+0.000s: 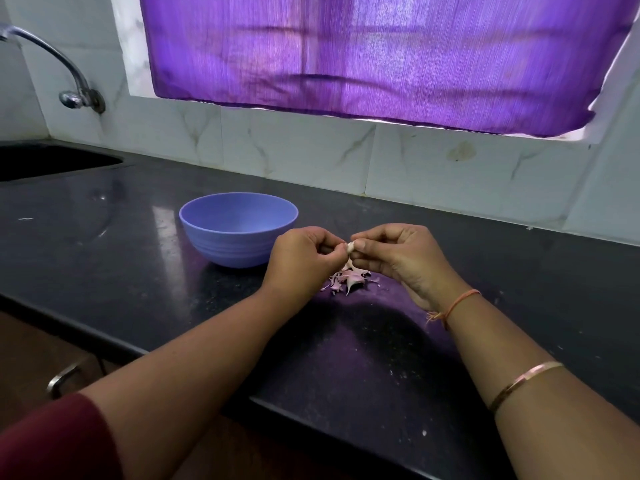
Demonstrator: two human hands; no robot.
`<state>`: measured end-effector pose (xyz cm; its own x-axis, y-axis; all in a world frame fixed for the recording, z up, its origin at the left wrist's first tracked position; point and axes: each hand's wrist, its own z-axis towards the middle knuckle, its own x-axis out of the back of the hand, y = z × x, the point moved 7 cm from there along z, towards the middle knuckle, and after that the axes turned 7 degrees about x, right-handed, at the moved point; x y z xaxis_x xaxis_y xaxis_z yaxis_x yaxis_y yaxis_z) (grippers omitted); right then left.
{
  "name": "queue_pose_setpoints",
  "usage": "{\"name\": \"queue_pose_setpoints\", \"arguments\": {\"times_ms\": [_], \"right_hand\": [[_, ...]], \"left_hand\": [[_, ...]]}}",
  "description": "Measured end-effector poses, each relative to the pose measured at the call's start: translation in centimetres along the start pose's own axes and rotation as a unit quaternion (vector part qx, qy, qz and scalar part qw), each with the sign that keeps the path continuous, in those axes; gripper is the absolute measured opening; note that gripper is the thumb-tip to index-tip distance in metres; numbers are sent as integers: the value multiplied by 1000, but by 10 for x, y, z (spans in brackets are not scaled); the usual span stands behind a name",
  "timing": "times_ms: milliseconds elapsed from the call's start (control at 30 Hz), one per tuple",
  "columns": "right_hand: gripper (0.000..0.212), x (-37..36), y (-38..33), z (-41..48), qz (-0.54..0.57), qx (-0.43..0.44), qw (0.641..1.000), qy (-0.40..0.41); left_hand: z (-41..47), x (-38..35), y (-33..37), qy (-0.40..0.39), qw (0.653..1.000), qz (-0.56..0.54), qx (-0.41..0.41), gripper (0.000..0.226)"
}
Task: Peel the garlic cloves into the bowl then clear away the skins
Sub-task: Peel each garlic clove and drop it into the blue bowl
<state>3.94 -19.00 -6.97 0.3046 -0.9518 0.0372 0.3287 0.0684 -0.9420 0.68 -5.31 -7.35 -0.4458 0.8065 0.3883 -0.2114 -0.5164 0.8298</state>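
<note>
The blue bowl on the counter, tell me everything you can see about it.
The bowl is round, lavender-blue, matte like plastic, with faint horizontal ridges around its lower outer wall. It stands upright on the dark countertop, right of the sink. The inner wall that shows is bare; its bottom is hidden behind the near rim. The left hand, pinching a garlic clove, overlaps its right edge in this view; contact cannot be told.

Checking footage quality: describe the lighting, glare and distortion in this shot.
Head view: light comes through the purple curtain, tinting the black counter purple; pale glare streaks lie left of the bowl; wall tile lines slant and bow from wide-angle distortion.
</note>
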Motion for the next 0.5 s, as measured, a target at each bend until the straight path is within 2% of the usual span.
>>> {"name": "queue_pose_setpoints", "arguments": {"times_ms": [200,500], "right_hand": [[7,-1,-2,1,1,2,1000,1],[9,3,-2,0,21,-2,1000,16]], "left_hand": [[2,1,-3,4,1000,-14,24,8],[3,-1,-12,-13,990,-114,81,7]]}}
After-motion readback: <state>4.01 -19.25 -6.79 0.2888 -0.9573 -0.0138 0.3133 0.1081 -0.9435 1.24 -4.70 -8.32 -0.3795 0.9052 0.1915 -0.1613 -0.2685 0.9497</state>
